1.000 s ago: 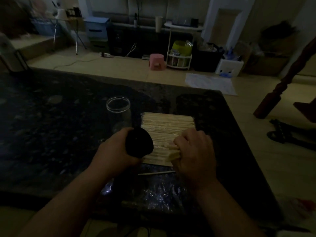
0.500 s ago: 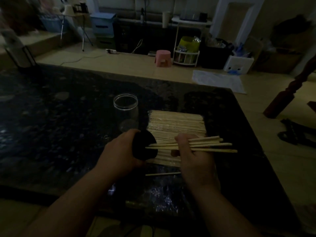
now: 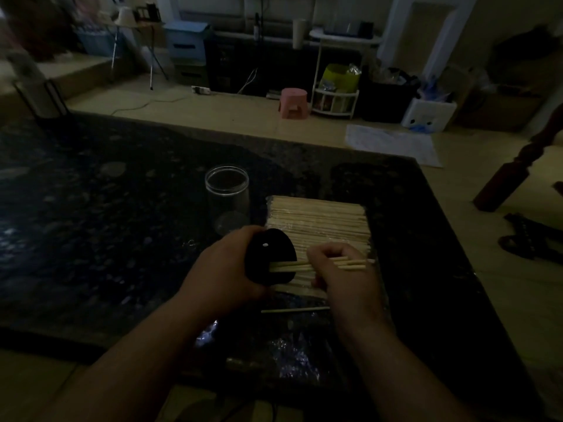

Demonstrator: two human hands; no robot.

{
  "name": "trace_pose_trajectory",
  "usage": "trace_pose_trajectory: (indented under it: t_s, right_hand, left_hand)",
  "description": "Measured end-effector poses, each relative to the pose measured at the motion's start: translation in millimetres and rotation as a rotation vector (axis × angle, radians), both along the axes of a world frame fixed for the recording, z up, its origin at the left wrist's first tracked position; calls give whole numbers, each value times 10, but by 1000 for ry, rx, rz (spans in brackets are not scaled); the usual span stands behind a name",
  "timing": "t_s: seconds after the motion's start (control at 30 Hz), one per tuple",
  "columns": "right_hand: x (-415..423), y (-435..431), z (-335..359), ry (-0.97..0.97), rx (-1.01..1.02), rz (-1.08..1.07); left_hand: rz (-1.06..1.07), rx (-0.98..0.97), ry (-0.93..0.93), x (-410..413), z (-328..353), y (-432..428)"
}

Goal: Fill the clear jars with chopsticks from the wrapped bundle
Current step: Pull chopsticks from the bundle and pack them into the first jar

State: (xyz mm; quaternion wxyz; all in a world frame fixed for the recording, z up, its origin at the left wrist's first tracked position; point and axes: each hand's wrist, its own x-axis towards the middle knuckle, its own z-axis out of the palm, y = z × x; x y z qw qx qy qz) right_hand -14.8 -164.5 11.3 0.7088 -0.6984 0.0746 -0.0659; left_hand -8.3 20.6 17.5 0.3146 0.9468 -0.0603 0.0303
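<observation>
Bundle (image 3: 320,222): lies flat on the dark table (image 3: 122,223), just beyond both hands, sticks running left to right. That keeps the supply within a short reach.
Wrap (image 3: 292,357): crinkled clear film at the near table edge, apart from the jars. It looks pushed clear of the work.
Left hand (image 3: 222,269): fingers curled round the held jar, tipping it onto its side with the mouth facing right.
Right hand (image 3: 344,275): clenched on a small bunch of sticks, just over the bundle's near edge.
Empty jar (image 3: 227,193): upright, open-topped and untouched, just left of the bundle's far corner. Probably next to be filled.
Held jar (image 3: 269,257): looks black in the dim light, so I cannot tell how full it is. Lying tilted, it likely lets sticks slide in lengthwise rather than drop.
Held sticks (image 3: 289,265): level, left tips at or just inside the jar mouth, right ends poking past the fingers. Held parallel so that they go in together.
Stray stick (image 3: 295,310): alone on the table, near the right wrist. It seems to be a dropped one, left for later.
</observation>
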Motion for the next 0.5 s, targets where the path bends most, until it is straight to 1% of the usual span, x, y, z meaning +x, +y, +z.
trace_pose_trajectory:
  t_s: [0.23,0.3,0.43,0.5]
  right_hand:
    - [-4,-64,-50,68,84,154]
    - [-21,-100,-35,103,19,194]
    - [-40,-174,-48,120,-44,156]
    - [-32,-236,-81,79,-256,141]
  left_hand:
    - [33,-28,39,17,3,34]
    - [45,-36,40,26,13,59]
    - [92,-56,42,20,39,73]
    - [108,-50,42,14,45,69]
